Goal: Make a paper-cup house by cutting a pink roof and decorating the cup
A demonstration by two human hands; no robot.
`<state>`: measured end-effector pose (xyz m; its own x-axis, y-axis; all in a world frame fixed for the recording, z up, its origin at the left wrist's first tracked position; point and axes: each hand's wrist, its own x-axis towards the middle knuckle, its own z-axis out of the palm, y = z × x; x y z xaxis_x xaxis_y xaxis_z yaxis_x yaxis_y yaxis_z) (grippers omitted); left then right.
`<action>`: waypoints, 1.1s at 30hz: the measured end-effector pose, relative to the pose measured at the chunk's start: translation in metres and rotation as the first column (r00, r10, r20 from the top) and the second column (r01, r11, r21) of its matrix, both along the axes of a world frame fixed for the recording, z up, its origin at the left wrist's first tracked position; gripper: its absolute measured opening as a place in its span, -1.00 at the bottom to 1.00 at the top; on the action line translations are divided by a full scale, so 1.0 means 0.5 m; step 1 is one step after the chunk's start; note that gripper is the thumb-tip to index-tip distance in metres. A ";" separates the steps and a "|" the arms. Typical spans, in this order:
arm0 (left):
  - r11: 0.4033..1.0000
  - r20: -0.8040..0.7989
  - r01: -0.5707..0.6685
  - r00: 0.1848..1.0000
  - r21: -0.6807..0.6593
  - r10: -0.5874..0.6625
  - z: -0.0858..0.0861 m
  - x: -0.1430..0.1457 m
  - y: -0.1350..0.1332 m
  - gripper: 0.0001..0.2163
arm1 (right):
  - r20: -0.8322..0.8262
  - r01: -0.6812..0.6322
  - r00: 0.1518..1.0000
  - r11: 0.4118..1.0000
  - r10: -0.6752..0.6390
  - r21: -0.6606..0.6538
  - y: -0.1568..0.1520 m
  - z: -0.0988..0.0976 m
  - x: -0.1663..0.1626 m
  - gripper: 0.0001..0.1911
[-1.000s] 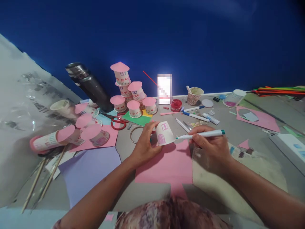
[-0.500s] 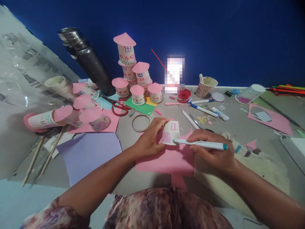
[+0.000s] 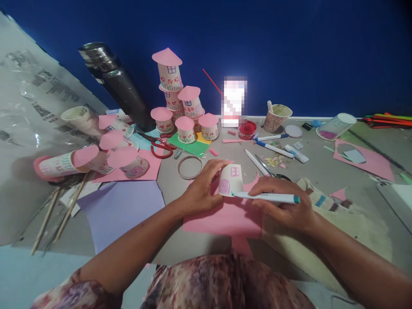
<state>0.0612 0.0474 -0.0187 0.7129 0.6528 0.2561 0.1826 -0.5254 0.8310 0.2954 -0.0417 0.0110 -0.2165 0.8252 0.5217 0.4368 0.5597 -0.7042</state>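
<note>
My left hand (image 3: 202,189) is closed around an upturned white paper cup (image 3: 230,180) with a pink window and a purple door drawn on it. The cup stands on a pink paper sheet (image 3: 225,216). My right hand (image 3: 285,206) grips a white marker (image 3: 267,197) with a teal end; its tip touches the cup's lower rim.
A stack of pink-roofed cup houses (image 3: 180,107) stands at the back beside a steel flask (image 3: 112,81). More cup houses (image 3: 96,156) lie at the left, with red scissors (image 3: 159,148), a tape ring (image 3: 189,166), a purple sheet (image 3: 120,208), pens (image 3: 273,148) and a tilted cup (image 3: 336,125).
The marker tip dropped from beside the cup to its lower rim. The view tilted down a little, so the table items sit higher in the picture. The left hand stays on the cup.
</note>
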 end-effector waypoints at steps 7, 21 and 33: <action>0.998 0.042 0.006 0.999 -0.057 -0.003 -0.001 0.000 -0.001 -0.25 | -0.047 0.080 0.996 0.997 -0.079 0.011 -0.001 -0.001 0.005 -0.95; 0.994 0.093 0.020 0.996 -0.105 -0.010 -0.006 0.000 -0.002 -0.27 | -0.079 0.147 0.986 0.989 -0.148 -0.020 -0.006 0.007 0.009 -0.96; 0.992 0.115 0.039 0.993 -0.121 -0.025 -0.013 -0.002 0.000 -0.24 | -0.014 0.019 1.000 0.998 -0.019 0.052 -0.006 0.017 0.011 -0.96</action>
